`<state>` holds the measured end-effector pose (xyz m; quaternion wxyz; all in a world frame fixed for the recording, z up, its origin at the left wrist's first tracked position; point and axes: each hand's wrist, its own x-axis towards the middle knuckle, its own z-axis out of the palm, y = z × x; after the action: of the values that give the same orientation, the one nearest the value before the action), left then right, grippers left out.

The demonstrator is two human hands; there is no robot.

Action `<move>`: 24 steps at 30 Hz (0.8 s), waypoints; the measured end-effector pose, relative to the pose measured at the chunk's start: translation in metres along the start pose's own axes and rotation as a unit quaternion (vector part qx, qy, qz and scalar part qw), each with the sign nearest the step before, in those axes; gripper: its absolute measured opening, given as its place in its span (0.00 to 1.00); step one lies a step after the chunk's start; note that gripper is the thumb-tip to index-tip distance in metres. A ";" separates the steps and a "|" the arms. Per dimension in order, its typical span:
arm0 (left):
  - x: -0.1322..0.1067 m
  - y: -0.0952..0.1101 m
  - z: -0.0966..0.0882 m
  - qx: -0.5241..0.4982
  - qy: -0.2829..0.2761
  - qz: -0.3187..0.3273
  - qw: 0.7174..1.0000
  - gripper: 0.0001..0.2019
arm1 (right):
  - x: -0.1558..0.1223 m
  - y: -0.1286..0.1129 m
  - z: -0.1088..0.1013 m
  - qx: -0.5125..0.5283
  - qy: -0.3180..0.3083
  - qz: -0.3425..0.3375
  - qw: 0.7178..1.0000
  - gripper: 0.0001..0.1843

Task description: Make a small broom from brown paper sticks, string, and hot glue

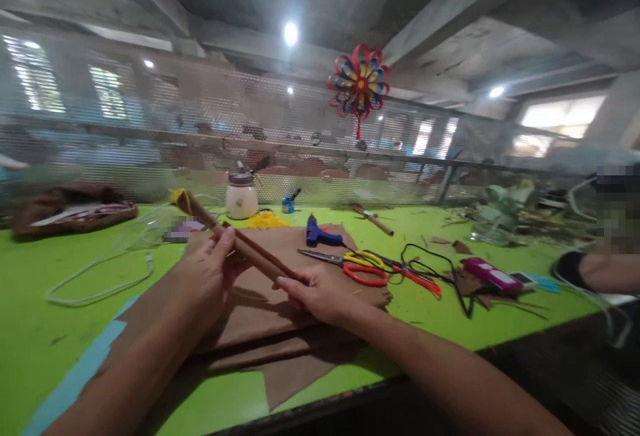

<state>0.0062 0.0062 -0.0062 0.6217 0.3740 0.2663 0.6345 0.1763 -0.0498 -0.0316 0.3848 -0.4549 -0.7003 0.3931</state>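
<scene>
A long rolled tube of brown paper (255, 255) slants across in front of me, with yellow material tied at its upper left end. My left hand (213, 266) is closed around its middle, thumb on top. My right hand (313, 293) pinches the lower right end. Both hands are above a stack of brown paper sheets (240, 336) on the green table (30, 323). Just beyond my right hand lie red-handled scissors (365, 274) and a blue glue gun (320, 233).
Behind the sheets stand a pale jar (241, 197) and a small blue bottle (288, 205), beside yellow strands (267, 220). A white cable (95, 301) loops at left. A purple object (491, 276) lies at right, near another person's arm (605, 272). A mesh screen (210, 143) borders the back.
</scene>
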 end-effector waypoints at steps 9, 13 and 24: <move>-0.003 0.000 -0.001 0.001 -0.022 0.016 1.000 0.01 | 0.002 0.000 -0.001 0.022 0.003 0.018 1.000 0.18; -0.005 -0.001 0.001 -0.011 -0.023 0.001 1.000 0.02 | 0.003 0.001 -0.001 0.057 -0.008 0.013 0.998 0.18; -0.006 0.000 -0.004 0.028 -0.051 -0.027 0.998 0.08 | 0.008 0.014 -0.002 0.148 0.008 0.036 0.988 0.18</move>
<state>0.0029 0.0013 -0.0098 0.6405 0.4159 0.2617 0.5902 0.1800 -0.0381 -0.0416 0.4395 -0.4208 -0.6146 0.5021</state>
